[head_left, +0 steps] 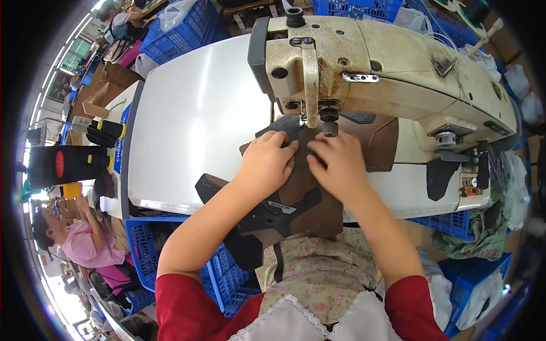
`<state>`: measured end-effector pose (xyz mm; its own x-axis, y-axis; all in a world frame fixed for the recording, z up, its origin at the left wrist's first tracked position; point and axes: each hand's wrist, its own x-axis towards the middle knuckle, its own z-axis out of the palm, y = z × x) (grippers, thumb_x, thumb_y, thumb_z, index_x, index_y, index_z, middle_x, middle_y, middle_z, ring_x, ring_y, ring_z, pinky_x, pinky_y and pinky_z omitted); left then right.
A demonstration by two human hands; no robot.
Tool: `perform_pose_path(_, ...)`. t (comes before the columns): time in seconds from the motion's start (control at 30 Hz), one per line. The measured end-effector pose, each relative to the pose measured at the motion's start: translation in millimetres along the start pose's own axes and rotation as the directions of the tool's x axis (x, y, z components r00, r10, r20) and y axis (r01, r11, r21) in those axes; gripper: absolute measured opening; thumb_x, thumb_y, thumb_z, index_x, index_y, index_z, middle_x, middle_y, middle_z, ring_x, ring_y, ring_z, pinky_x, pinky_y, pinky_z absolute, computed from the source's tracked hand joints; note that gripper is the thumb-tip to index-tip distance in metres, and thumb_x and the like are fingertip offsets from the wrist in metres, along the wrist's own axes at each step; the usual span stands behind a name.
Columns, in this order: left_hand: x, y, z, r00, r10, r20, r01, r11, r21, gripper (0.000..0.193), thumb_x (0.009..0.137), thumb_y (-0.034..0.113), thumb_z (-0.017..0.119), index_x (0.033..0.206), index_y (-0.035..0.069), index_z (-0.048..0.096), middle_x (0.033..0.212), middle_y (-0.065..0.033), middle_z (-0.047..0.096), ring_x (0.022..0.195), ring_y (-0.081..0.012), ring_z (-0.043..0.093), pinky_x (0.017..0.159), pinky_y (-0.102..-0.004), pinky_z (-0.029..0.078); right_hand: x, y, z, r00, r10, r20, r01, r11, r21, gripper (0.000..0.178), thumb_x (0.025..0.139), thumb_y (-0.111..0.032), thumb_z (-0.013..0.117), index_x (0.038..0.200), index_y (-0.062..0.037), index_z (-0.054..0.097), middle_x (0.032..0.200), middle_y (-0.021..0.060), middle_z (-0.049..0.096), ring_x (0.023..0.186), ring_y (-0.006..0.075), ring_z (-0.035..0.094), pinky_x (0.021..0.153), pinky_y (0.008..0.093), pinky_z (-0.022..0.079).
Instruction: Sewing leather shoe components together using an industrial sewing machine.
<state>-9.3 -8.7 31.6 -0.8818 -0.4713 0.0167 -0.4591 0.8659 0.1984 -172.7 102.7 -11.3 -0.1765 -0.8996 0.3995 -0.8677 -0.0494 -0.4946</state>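
Note:
A brown and black leather-like panel (318,211) lies under the head of a beige sewing machine (318,62). It extends over the table's near edge toward my lap, and black patches cover its lower left part. My left hand (267,156) is bent over the panel just left of the needle, its fingers pressed together on it. To the right of the needle, my right hand (339,162) is slightly blurred, with thumb and fingers apart over the brown material. The presser foot (303,120) stands at the panel's far edge; the needle tip is too small to make out.
The white table (182,125) spreads to the left. A loose black piece (441,179) lies on its right end. Blue crates (145,250) stand below the front edge. At the far left, a person in pink (88,241) sits working beside another machine (68,165).

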Motion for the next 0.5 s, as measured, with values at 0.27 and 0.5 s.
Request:
perform_pose_path(0.27, -0.9, -5.3, 4.9, 0.994, 0.063, -0.087, -0.069, 0.996, -0.065, 0.036, 0.075, 0.010, 0.065, 0.111, 0.003, 0.069, 0.111, -0.0110, 0.067, 0.103, -0.0296, 0.065, 0.085, -0.0398, 0.054, -9.9, -10.6, 6.3, 0.995, -0.035, -0.098, 0.036, 0.999, 0.003, 0.022, 0.081, -0.015, 0.069, 0.102, -0.0060, 0.071, 0.110, 0.0077, 0.065, 0.112, 0.0267, 0.058, 0.092, 0.0431, 0.044)
perform_pose_path(0.5, 6.5, 6.5, 11.0, 0.990, 0.085, -0.115, -0.081, 0.996, 0.040, 0.035, 0.075, 0.010, 0.067, 0.108, 0.001, 0.069, 0.110, -0.0142, 0.070, 0.104, -0.0278, 0.067, 0.084, -0.0377, 0.056, -7.7, -0.7, 4.1, 0.997, -0.012, -0.071, 0.012, 1.000, 0.000, 0.023, 0.082, -0.017, 0.069, 0.102, -0.0068, 0.071, 0.111, 0.0077, 0.066, 0.115, 0.0285, 0.057, 0.097, 0.0442, 0.044)
